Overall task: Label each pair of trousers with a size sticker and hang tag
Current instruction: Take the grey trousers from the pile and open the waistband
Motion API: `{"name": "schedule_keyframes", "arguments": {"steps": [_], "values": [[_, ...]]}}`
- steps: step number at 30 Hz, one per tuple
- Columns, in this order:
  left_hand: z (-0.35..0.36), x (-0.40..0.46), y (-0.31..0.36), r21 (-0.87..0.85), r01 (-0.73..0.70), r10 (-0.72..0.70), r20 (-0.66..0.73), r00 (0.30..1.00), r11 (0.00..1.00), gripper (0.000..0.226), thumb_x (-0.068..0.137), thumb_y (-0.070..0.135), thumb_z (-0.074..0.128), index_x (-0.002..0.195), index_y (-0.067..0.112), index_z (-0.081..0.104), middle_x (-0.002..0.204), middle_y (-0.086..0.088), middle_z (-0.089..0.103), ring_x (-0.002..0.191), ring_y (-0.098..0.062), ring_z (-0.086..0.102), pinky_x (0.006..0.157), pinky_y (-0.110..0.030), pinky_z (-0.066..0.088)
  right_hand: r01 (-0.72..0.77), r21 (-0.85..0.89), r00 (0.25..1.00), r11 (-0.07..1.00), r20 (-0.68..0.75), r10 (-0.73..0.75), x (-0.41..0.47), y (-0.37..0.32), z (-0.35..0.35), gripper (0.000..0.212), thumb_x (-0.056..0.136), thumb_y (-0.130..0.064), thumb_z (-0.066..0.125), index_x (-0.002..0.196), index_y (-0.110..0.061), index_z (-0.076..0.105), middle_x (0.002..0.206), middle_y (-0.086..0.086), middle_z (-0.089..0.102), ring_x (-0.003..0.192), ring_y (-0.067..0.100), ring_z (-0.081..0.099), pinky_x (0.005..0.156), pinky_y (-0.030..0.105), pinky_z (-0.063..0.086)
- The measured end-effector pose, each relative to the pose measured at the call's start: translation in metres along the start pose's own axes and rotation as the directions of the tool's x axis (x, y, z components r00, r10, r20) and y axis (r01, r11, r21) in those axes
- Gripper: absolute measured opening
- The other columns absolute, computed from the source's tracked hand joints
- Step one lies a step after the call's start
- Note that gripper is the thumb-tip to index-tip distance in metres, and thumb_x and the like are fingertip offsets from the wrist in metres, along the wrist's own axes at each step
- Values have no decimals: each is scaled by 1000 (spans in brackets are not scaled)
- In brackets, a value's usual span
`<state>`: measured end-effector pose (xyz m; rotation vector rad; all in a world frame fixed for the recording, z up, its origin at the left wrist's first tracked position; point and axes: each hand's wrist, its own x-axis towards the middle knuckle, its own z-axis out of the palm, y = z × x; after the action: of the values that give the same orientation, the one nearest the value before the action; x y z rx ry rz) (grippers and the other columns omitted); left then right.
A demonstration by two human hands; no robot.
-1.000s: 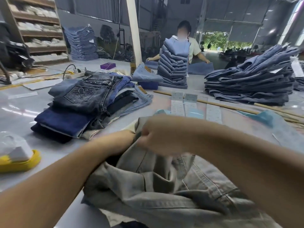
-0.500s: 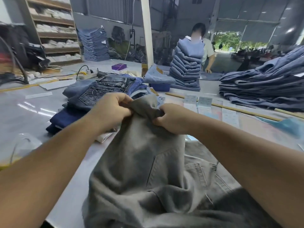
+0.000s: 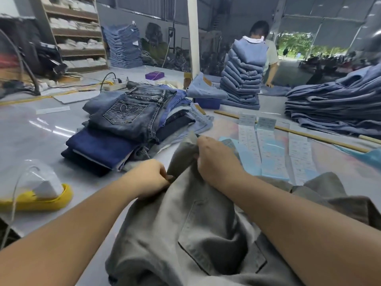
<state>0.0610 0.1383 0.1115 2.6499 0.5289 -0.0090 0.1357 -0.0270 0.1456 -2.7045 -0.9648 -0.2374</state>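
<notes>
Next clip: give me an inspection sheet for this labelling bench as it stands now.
Surface: glossy grey table.
Job's things: grey trousers bunched at the near edge; sticker strips lying flat beyond them.
Clutter: folded jeans pile; yellow tray; purple box.
Hands: left hand and right hand both grip the trousers.
Cables: power strip with leads.
Surroundings: denim stacks; another person; shelving.

Folded jeans pile (image 3: pixel 132 124) at eleven o'clock, sticker strips (image 3: pixel 268 149) at one, trousers (image 3: pixel 195 234) nearest; tall stack (image 3: pixel 243 79) behind, perhaps twelve.
</notes>
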Motion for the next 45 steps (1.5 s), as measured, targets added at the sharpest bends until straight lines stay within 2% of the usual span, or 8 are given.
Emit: {"name": "schedule_keyframes", "arguments": {"steps": [4, 9, 14, 19, 30, 34, 38, 45], "values": [[-2, 1, -6, 126, 22, 7, -231, 973, 992, 8, 90, 23, 62, 85, 20, 57, 108, -9, 66, 102, -30, 59, 81, -35, 47, -110, -68, 922, 992, 367, 127, -6, 14, -13, 63, 98, -49, 47, 146, -13, 30, 147, 15, 36, 134, 35, 37, 107, 44, 35], [-9, 1, 19, 247, -18, 67, -194, 979, 969, 31, 89, 32, 59, 115, 18, 50, 121, -10, 52, 115, -34, 49, 99, -43, 43, -220, -279, 815, 935, 474, 333, -38, 72, -92, 68, 94, -62, 46, 140, -12, 47, 144, 9, 48, 127, 29, 49, 93, 34, 37], [-4, -59, 124, 168, -480, 436, 244, 866, 861, 60, 72, 83, 48, 100, 30, 55, 101, 7, 53, 97, -16, 54, 85, -36, 45, -311, -445, 648, 840, 548, 530, -95, 119, -128, 64, 84, -72, 53, 107, -13, 61, 113, 6, 64, 99, 25, 61, 86, 35, 48], [21, -116, 191, 96, -627, 505, 505, 700, 773, 91, 55, 102, 29, 109, 35, 60, 113, 9, 56, 103, -14, 54, 89, -38, 47, -415, -257, 735, 873, 470, 488, -126, 125, -138, 51, 78, -68, 63, 81, -17, 61, 89, 1, 67, 83, 21, 63, 64, 29, 47], [-13, -121, 201, -259, -650, 689, 424, 588, 714, 27, 70, 58, 64, 88, 38, 67, 79, 16, 70, 74, 1, 64, 65, -27, 50, -330, -216, 844, 919, 370, 390, -159, 104, -186, 18, 84, -27, 64, 81, -13, 75, 75, 3, 74, 78, 23, 70, 61, 32, 55], [23, -132, 203, -381, -693, 767, 76, 637, 612, 32, 72, 65, 58, 87, 37, 62, 78, 15, 64, 72, 2, 56, 67, -29, 48, -387, -143, 891, 911, 198, 410, -173, 126, -194, 18, 84, -35, 65, 78, -19, 72, 65, -4, 70, 68, 18, 65, 56, 26, 52], [83, -133, 219, -260, -552, 610, 306, 731, 792, 58, 77, 82, 19, 85, 30, 41, 97, 13, 44, 102, -11, 42, 92, -33, 34, -405, -135, 825, 905, 373, 425, -185, 151, -139, 20, 96, -38, 53, 105, -23, 64, 116, 2, 65, 103, 22, 57, 95, 38, 45], [90, -79, 243, -316, -624, 678, 93, 729, 714, 34, 93, 40, 58, 123, 27, 56, 122, 6, 52, 118, -15, 47, 103, -34, 38, -396, 29, 911, 918, 140, 389, -211, 150, -178, 41, 83, -64, 55, 82, -25, 67, 77, -10, 64, 72, 9, 58, 58, 27, 40]]}}
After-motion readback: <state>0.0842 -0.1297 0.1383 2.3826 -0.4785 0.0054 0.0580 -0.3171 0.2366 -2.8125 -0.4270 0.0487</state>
